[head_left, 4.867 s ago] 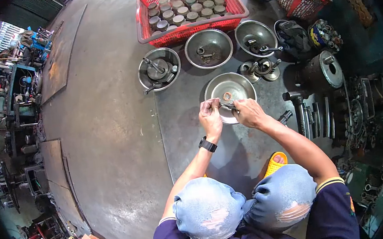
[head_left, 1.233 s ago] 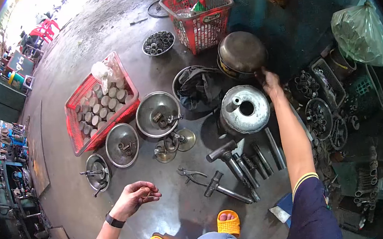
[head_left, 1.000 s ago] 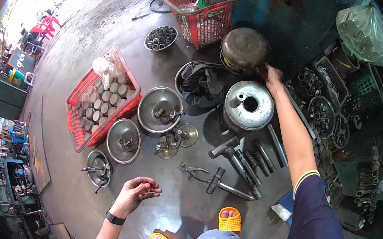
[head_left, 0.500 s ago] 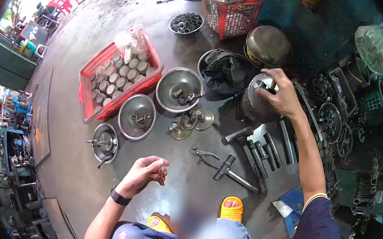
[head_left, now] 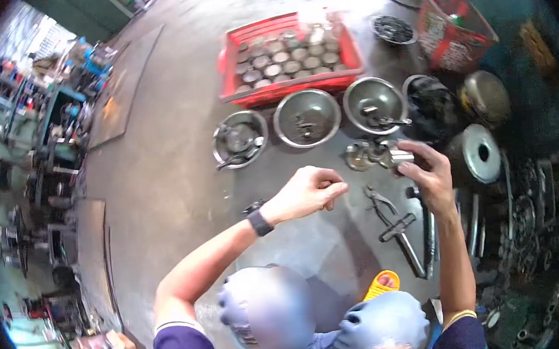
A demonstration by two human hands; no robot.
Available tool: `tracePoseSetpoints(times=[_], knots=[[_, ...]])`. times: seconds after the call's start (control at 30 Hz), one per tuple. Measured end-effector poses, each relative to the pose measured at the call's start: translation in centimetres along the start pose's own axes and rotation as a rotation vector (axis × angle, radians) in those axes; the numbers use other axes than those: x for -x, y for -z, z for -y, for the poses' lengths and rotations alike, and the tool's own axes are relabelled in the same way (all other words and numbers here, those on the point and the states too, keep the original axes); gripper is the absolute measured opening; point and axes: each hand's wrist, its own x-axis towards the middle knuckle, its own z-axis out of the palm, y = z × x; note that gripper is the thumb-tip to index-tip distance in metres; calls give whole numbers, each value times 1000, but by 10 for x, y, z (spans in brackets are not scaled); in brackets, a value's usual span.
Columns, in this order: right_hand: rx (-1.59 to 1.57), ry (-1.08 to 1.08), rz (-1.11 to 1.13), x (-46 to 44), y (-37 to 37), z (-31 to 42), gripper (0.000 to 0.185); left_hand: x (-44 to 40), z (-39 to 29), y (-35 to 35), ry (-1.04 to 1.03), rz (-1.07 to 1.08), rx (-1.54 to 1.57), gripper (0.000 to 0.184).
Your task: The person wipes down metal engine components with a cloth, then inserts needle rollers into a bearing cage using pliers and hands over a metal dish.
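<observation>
My right hand (head_left: 436, 176) grips a short shiny metal cylinder (head_left: 401, 156) between thumb and fingers, just right of some round metal crank parts (head_left: 360, 157) on the floor. To its left, my left hand (head_left: 313, 190) is held above the floor with the fingers curled together; whatever they may hold is hidden. Beyond the hands stand three steel bowls: the left bowl (head_left: 219, 136) and the middle bowl (head_left: 280, 131) hold metal parts, as does the right bowl (head_left: 353, 119). Below my right hand lie pliers (head_left: 380, 204) and a hammer (head_left: 408, 249).
A red crate (head_left: 295, 92) of round metal pieces stands behind the bowls. At the right are a round metal block with a hole (head_left: 478, 163), a lidded pot (head_left: 485, 96) and a red basket (head_left: 452, 26). More metal parts crowd the right side.
The view has swung right. My right hand has left the top of the round metal block and is now beside the crank parts with the cylinder. My left hand is nearer to it.
</observation>
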Motion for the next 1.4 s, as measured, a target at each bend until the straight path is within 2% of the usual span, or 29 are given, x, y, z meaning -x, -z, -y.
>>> tracePoseSetpoints(times=[0.07,0.1,0.13,0.2,0.27,0.33,0.47,0.53,0.6,0.63,0.7,0.77,0.83,0.93,0.97,1.0,1.03,1.07,1.13,1.17,1.2,1.23,1.27,1.33,1.37,1.4], knots=[[-37,-144,23,4,-19,-9,30,8,42,18,39,-55,-111,30],[-141,-199,-2,8,-31,-16,26,18,54,27,138,-99,-158,30],[-177,-276,24,11,-35,-30,25,26,72,35,138,-108,-151,30],[-340,-440,77,19,-47,-47,27,41,121,52,214,-288,-13,25],[-339,-698,13,29,-65,-62,28,49,173,69,-39,-506,-162,20],[-159,-802,52,40,-76,-90,24,50,181,93,-73,-600,-292,16],[-188,-1015,114,60,-107,-123,18,3,178,144,-231,-716,-758,22],[-196,-1037,147,59,-117,-129,18,-34,190,162,-132,-665,-992,30],[-136,-1011,153,54,-122,-130,18,-61,190,172,91,-469,-1100,24],[-113,-989,154,50,-122,-128,20,-70,200,177,11,-460,-1128,18],[-120,-949,143,41,-117,-126,21,-82,203,181,74,-374,-1133,17],[-140,-939,112,30,-105,-130,21,-84,204,189,8,-294,-1169,18],[-76,-902,129,19,-96,-134,21,-80,200,190,64,-249,-1119,19],[-30,-917,138,4,-86,-123,25,-65,201,194,-105,-361,-1130,21],[-39,-921,107,1,-84,-118,25,-61,188,189,14,-444,-1062,24],[-3,-879,169,-4,-82,-114,25,-55,174,182,-67,-550,-956,19],[39,-832,236,-10,-80,-113,25,-50,155,170,-192,-696,-676,24],[185,-688,247,-12,-81,-116,23,-46,140,154,36,-764,-227,27],[405,-249,226,-18,-89,-109,21,-38,127,131,67,-665,625,29],[403,-253,211,-23,-96,-108,21,-41,117,110,-14,-626,841,27],[392,-14,193,-26,-103,-108,22,-48,109,85,-92,-578,1059,25],[384,224,174,-28,-109,-106,25,-54,104,67,-53,-553,1174,27],[391,220,158,-29,-110,-103,25,-64,110,52,-53,-462,1340,28],[663,339,170,-29,-112,-94,29,-74,95,23,-20,-375,1401,32],[668,399,108,-29,-112,-101,29,-76,93,15,-43,-257,1376,35],[684,404,87,-24,-108,-96,29,-77,87,10,-48,-230,1371,35]])
